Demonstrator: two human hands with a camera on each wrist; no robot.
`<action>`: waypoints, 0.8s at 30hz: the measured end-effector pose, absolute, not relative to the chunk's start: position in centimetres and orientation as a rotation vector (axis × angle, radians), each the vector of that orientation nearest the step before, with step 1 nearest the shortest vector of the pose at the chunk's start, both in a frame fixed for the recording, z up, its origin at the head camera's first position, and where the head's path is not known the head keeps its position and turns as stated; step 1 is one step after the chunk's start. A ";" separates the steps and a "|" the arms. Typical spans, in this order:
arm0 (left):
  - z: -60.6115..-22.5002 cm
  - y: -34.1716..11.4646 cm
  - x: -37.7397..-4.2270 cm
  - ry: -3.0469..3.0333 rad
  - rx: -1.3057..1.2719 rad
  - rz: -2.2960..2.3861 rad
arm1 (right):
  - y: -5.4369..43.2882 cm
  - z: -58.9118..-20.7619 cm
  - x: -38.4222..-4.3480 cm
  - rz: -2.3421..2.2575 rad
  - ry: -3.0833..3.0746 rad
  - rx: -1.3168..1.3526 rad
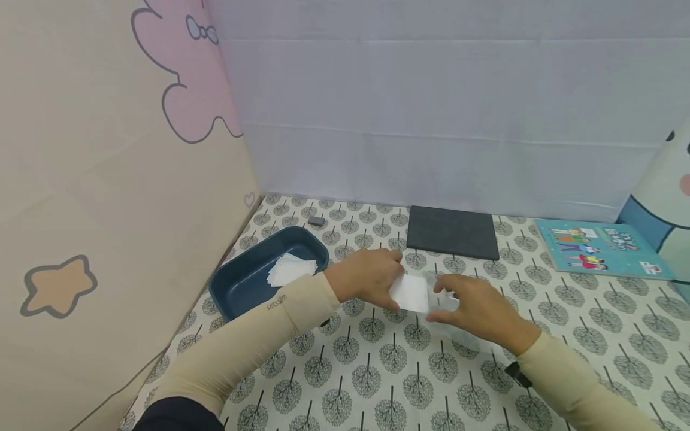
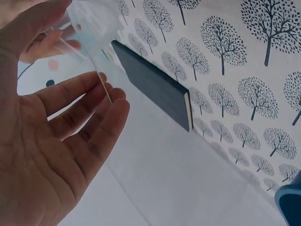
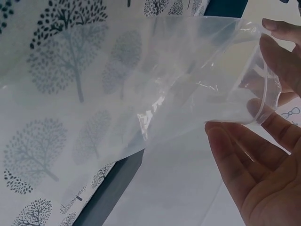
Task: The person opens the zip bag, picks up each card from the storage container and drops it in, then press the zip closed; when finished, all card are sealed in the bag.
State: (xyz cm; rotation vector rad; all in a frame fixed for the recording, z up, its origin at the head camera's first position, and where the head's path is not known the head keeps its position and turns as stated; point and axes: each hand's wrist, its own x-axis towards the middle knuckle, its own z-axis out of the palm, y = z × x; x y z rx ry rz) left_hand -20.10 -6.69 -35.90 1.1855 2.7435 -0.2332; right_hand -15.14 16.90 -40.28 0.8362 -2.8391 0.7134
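"On the tree-patterned cloth (image 1: 393,353), where do you have the white square (image 1: 411,293)?"

"Between my two hands, in front of me. My left hand (image 1: 372,278) pinches it by its edges, thumb against fingers."

"And your right?"

"My right hand (image 1: 480,308) curls its thumb and fingers round the end of a clear bag (image 3: 155,94), which trails back under my wrist. The square's right side meets that end; I can't tell whether it sits inside."

"What lies about?"

"Left of my hands stands a blue tub (image 1: 245,290) with white sheets (image 1: 291,269) in it. A small grey block (image 1: 316,221) lies behind the tub, a dark notebook (image 1: 453,232) beyond my hands, and a turquoise picture book (image 1: 598,248) farther right."
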 end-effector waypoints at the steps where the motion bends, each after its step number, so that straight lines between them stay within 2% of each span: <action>1: -36.0 -6.5 -20.0 2.739 1.185 -0.249 | 16.9 -40.3 -15.1 0.717 -2.832 0.843; 14: -36.9 -5.2 -19.6 2.690 1.229 -0.165 | 16.2 -40.7 -15.0 0.816 -2.772 0.921; 24: -36.6 -8.0 -19.6 2.768 1.270 0.034 | 17.5 -40.8 -15.1 0.766 -2.786 0.864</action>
